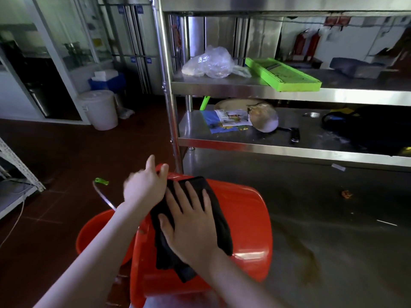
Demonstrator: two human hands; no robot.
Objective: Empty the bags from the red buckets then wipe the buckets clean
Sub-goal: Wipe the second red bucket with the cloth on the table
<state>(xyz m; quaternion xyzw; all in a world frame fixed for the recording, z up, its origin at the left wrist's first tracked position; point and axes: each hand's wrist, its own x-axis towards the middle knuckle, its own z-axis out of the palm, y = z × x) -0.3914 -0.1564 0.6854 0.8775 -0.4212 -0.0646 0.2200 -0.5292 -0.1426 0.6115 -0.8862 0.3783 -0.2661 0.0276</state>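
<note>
A red bucket (246, 218) lies tipped on its side on the steel table, its bottom towards the far left. My right hand (191, 223) presses flat on a black cloth (219, 221) spread over the bucket's side, fingers apart. My left hand (144, 185) grips the bucket's far end near its base. A second red bucket (95, 234) stands on the floor lower left, partly hidden by my left arm, its metal handle (104, 198) sticking up with a green grip. A crumpled clear plastic bag (211, 63) lies on the upper shelf.
A steel shelf rack (289, 94) stands beyond the bucket with a green tray (284, 74), papers, a bowl and a dark bag (369, 130). The steel table surface (333, 218) shows a brown smear. A white lidded pail (100, 110) stands on the dark floor at left.
</note>
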